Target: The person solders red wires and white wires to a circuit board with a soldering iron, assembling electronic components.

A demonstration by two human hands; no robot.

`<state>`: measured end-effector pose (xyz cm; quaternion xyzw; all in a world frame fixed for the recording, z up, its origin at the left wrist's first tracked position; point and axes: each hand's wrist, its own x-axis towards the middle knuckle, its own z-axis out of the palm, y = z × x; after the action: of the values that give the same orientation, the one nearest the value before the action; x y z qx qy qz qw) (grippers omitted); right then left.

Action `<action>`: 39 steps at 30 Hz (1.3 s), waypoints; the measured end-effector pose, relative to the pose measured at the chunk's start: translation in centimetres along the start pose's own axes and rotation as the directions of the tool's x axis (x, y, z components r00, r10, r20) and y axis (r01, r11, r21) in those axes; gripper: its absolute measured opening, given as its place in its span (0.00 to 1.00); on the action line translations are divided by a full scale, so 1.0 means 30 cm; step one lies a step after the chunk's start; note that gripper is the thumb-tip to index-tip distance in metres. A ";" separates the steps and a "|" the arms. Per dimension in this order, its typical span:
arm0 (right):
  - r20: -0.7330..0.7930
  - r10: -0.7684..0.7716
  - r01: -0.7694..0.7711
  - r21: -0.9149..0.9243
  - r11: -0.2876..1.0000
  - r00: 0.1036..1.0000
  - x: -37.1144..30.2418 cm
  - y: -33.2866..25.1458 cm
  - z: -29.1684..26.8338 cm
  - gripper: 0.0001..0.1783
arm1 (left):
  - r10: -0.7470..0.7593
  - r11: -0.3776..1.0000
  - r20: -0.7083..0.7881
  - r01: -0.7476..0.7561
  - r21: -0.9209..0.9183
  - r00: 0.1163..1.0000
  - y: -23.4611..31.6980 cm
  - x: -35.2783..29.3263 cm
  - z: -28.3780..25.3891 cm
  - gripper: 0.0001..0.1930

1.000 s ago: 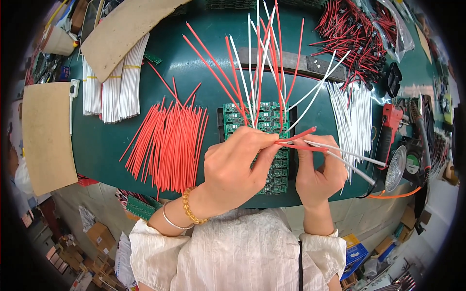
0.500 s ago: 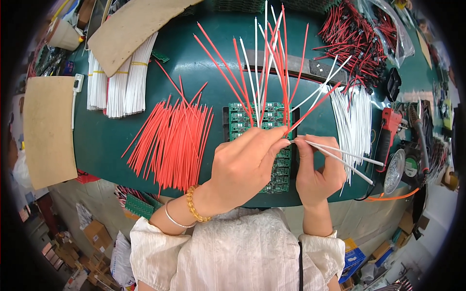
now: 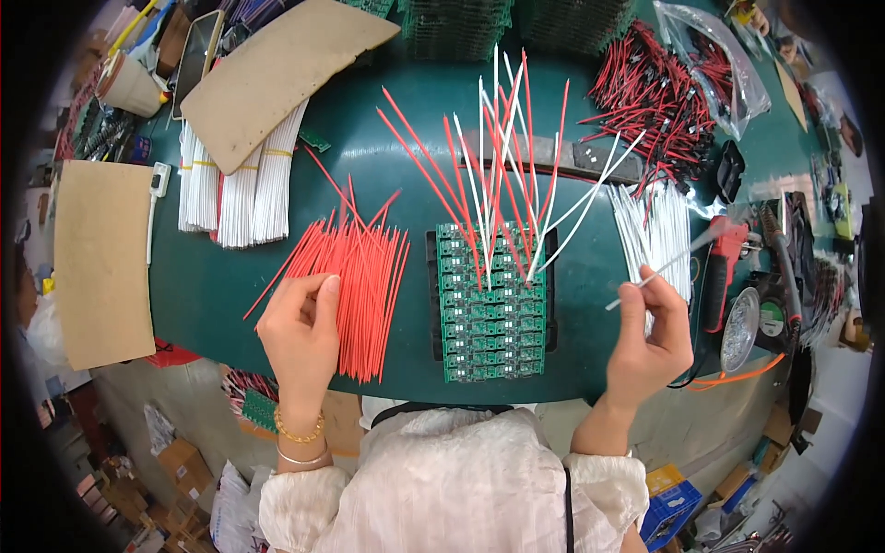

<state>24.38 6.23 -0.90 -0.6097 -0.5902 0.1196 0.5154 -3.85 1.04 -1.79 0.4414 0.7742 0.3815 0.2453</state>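
My left hand [image 3: 300,332] is at the near left side of a loose pile of red wires [image 3: 373,295], thumb and fingers pinched together. A blurred red wire rises from its fingertips. My right hand [image 3: 653,341] pinches a thin white wire [image 3: 678,256], smeared by motion, in front of a bundle of white wires [image 3: 656,221]. Between my hands lies a panel of small green circuit boards [image 3: 493,332] in a black holder [image 3: 551,323]. Several red wires [image 3: 419,152] and white wires [image 3: 590,195] stand up from its far rows, fanning outward; the nearer rows carry none.
A brown board [image 3: 286,83] covers part of some banded white wire bundles [image 3: 253,207] at the far left. Red-and-black leads [image 3: 645,97] are heaped at the far right. On the right are a red-and-black tool [image 3: 724,267], a solder spool [image 3: 740,327] and a soldering iron [image 3: 791,244].
My hands have parted from the circuit panel. The left has moved left to the red wires; the right has moved right. Two white wires showed in my right hand earlier; one shows now.
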 end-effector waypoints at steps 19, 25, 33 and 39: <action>0.519 0.264 -0.164 -0.232 0.959 0.813 0.054 -0.080 0.097 0.12 | 0.632 0.739 0.266 -0.670 0.076 0.728 0.233 -0.079 0.239 0.14; 0.567 0.385 -0.405 -0.097 0.909 0.728 0.038 -0.042 0.100 0.11 | 0.626 0.743 0.274 -0.665 0.075 0.730 0.228 -0.076 0.255 0.16; 0.566 0.394 -0.400 -0.121 0.909 0.724 0.043 -0.056 0.097 0.09 | 0.633 0.732 0.291 -0.677 0.075 0.717 0.231 -0.073 0.269 0.19; 0.530 0.368 -0.558 0.257 0.789 0.764 0.039 -0.047 0.042 0.04 | 0.626 0.741 0.292 -0.669 0.068 0.723 0.236 -0.071 0.267 0.19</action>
<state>22.91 7.51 0.19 -0.5747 -0.4825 0.5026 0.4294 6.46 4.46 -0.69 0.7478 0.5624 0.3177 0.1533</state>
